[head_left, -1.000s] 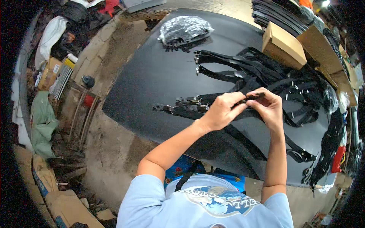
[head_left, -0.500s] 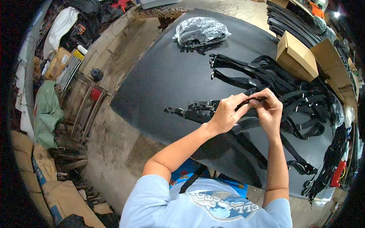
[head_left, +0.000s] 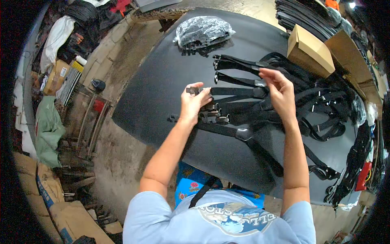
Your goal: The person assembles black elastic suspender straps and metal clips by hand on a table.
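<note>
Black elastic suspenders with metal clips lie in a heap on the dark tabletop. My left hand (head_left: 192, 103) is closed on the clip end of one pair of suspenders (head_left: 235, 92), whose straps stretch right to a joining patch. Just below that hand, several more suspender clips (head_left: 215, 116) lie bunched together. Raised over the straps, my right hand (head_left: 280, 92) has its fingers curved and a little apart, with nothing visible in them. Further back, other suspenders (head_left: 233, 63) lie with their clips pointing left.
A clear plastic bag of black parts (head_left: 203, 33) sits at the table's back. Cardboard boxes (head_left: 310, 49) and stacked black strips (head_left: 302, 20) stand back right. Scissors (head_left: 333, 189) and a red-handled tool (head_left: 362, 177) lie near the right edge. A metal-framed stool (head_left: 91, 118) is left of the table.
My hands were together over the straps and are now apart. The left moved left to the clip end; the right rose slightly and its fingers loosened. The view shifted slightly.
</note>
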`<state>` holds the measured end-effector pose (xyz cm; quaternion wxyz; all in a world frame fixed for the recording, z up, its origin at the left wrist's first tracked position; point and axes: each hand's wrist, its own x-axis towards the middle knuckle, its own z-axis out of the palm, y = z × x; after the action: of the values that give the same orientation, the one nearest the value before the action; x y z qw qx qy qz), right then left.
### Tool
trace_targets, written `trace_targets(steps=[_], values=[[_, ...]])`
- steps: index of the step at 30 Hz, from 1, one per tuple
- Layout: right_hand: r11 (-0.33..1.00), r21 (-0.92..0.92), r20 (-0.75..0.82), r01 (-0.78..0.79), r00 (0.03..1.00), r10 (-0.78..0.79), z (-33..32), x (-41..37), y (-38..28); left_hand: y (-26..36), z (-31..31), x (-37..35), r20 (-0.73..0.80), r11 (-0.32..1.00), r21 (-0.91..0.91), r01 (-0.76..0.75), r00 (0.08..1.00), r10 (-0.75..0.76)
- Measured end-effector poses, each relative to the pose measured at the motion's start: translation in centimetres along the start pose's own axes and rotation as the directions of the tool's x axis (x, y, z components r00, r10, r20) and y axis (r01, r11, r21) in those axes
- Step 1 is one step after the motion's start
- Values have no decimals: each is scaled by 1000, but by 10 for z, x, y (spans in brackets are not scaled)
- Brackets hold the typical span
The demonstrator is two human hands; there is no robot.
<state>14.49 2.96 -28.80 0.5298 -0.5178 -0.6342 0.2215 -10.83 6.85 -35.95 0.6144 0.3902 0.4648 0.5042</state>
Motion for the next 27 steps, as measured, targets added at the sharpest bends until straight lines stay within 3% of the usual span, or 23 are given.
trace_targets(steps=[2, 3, 5, 6, 7, 9, 11, 15, 17, 18, 19, 21, 22, 25, 27], values=[[988, -135, 56, -76, 995, 84, -1, -8, 7, 11, -21, 8, 116, 984, 179, 26, 992, -47], [992, -115, 111, -55, 991, 68, 0, -14, 14, 16, -29, 16, 89, 984, 178, -14, 996, -2], [974, -220, 229, 49, 973, 3, 2, -25, 18, 27, -45, 49, 4, 889, 422, -175, 982, 191], [979, -203, 263, -3, 963, 57, 5, -30, 16, 29, -55, 75, -25, 823, 528, -209, 965, 261], [977, -196, 283, 80, 959, -22, 9, -34, 17, 28, -65, 104, -44, 744, 627, -231, 943, 330], [972, -223, 343, 68, 939, 13, 13, -40, 11, 23, -71, 158, -94, 680, 700, -217, 916, 389], [973, -213, 377, 86, 926, 0, 15, -45, 0, 28, -57, 186, -144, 522, 825, -218, 811, 567], [968, -212, 409, 135, 912, -38, 7, -54, -12, 22, -44, 235, -278, 538, 834, -119, 753, 597], [969, -216, 421, 120, 907, -18, 2, -59, -14, 17, -42, 246, -283, 448, 891, -75, 678, 678], [963, -243, 412, 114, 911, -4, 0, -61, -14, 13, -48, 261, -318, 531, 844, -81, 722, 615], [957, -268, 402, 109, 916, 8, -3, -64, -14, 11, -59, 274, -330, 721, 686, -93, 845, 422], [958, -270, 392, 92, 919, 23, -11, -69, -13, 39, -49, 234, -295, 844, 532, -75, 917, 268], [960, -271, 380, 76, 924, 34, -14, -70, -12, 40, -59, 232, -235, 864, 489, -122, 935, 265], [957, -279, 336, 79, 942, 20, -24, -72, -11, 62, -78, 191, -155, 947, 321, -22, 985, 75], [956, -281, 314, 84, 949, 9, -26, -73, -13, 68, -100, 168, -59, 924, 382, -2, 998, 27]])
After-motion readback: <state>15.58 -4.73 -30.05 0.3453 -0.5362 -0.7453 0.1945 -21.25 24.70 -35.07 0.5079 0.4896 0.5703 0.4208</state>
